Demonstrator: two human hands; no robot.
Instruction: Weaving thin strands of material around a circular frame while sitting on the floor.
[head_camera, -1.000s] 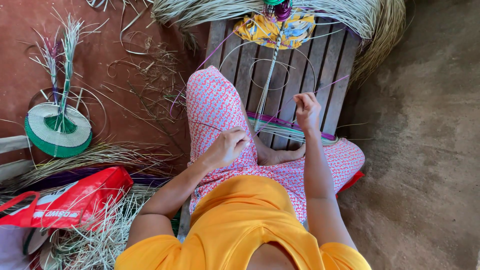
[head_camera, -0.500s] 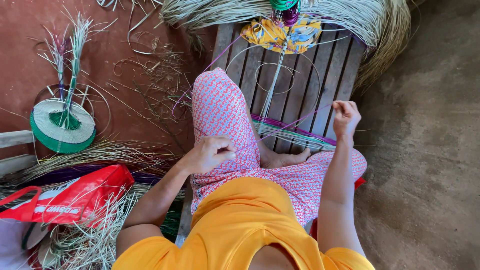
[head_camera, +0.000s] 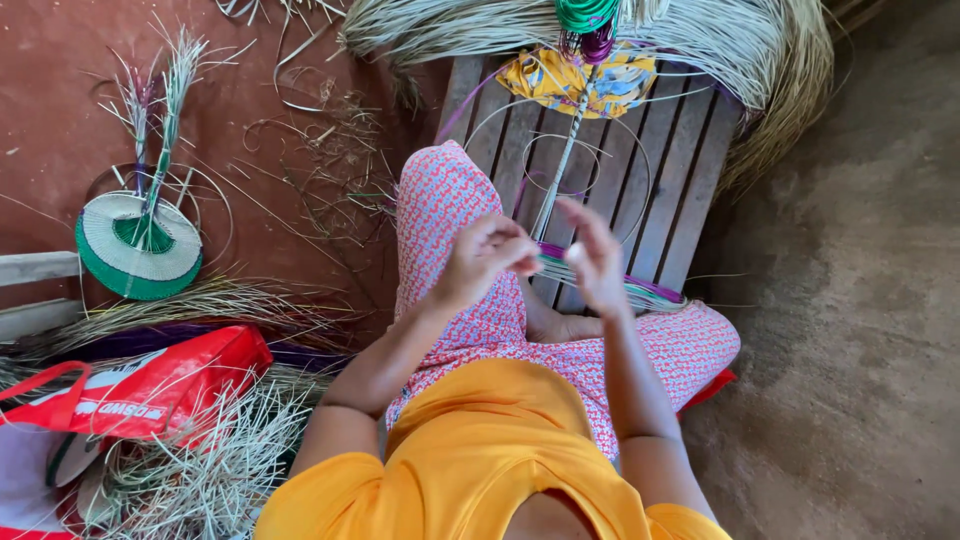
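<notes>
I sit on a slatted wooden bench (head_camera: 690, 180) with a half-woven fan (head_camera: 650, 292) lying across my lap; it has a pale body and purple and green edge bands. Its long plaited stalk (head_camera: 565, 170) runs up to a green and purple tuft (head_camera: 588, 22). My left hand (head_camera: 485, 255) is over my raised knee, its fingertips pinched at the fan's left edge. My right hand (head_camera: 597, 262) is close beside it, blurred by motion, with the fingers pointing up. Whether it holds a strand is hidden by the blur.
A yellow patterned cloth (head_camera: 580, 80) lies at the bench's far end under bundles of pale straw (head_camera: 720, 45). On the red floor to the left are a white and green woven fan (head_camera: 140, 245), scattered strands, a red bag (head_camera: 150, 385) and loose straw (head_camera: 200, 470).
My right hand, which had pulled a purple strand out to the right, has swung back in to the left. My left hand has risen from my thigh to meet it.
</notes>
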